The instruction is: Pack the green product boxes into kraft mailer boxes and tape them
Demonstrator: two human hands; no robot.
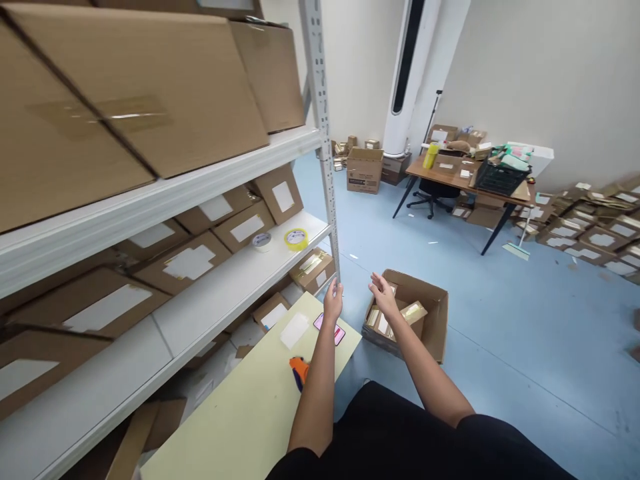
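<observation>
My left hand (pixel 333 301) is raised above the far end of a pale yellow table (pixel 235 407), fingers a little bent and apart, holding nothing. Across a gap, my right hand (pixel 384 295) hovers over the near left side of an open cardboard box (pixel 434 320), its fingers stretched and empty. Small taped cartons (pixel 414 312) lie inside that box on the floor. Below my left hand, a phone (pixel 336 333) with a pink screen rests on the table, beside white paper labels (pixel 295 330). An orange and dark blue tool (pixel 299 368), partly hidden by my left forearm, lies closer.
A metal shelf rack (pixel 280 267) packed with cartons stands at left, bearing a yellow tape roll (pixel 296 239) and a paler tape roll (pixel 261 241). Farther off are a wooden desk (pixel 453 175) with a black crate (pixel 500 179), a large carton (pixel 365 172) and piled boxes (pixel 600 237).
</observation>
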